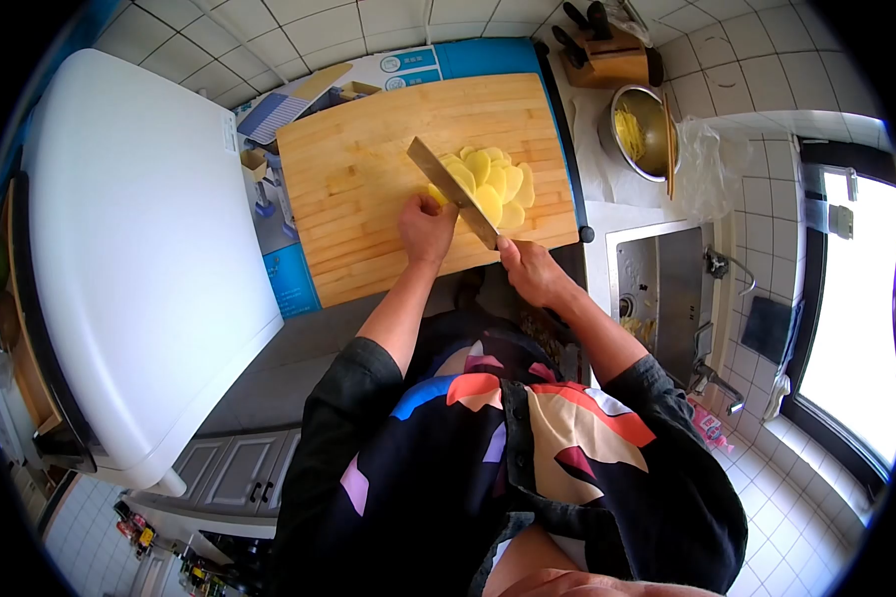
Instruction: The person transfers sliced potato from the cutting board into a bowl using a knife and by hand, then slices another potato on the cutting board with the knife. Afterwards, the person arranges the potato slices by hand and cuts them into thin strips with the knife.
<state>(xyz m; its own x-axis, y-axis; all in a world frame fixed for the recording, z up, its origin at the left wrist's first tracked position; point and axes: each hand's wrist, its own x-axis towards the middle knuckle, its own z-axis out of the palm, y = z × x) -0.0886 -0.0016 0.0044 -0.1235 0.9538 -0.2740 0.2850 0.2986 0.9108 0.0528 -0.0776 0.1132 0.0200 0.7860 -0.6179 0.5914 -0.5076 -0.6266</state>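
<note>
My right hand (536, 273) is closed round the handle of a broad-bladed kitchen knife (438, 171), whose blade points away and to the left across the wooden cutting board (338, 229). Just left of the blade, my left hand (427, 233) has its fingers curled down on a piece of potato (436, 194), of which only a bit of yellow shows. On the blade's right side lies a spread of overlapping thin potato slices (513, 182). The blade hides part of them, and where its edge meets the potato cannot be seen.
At the right, a metal bowl (617, 117) holds yellow shreds, with chopsticks (670, 149) across its rim. Behind it stands a knife block (612, 62). A sink (679, 289) lies right of the board; a large white appliance (139, 249) stands at the left.
</note>
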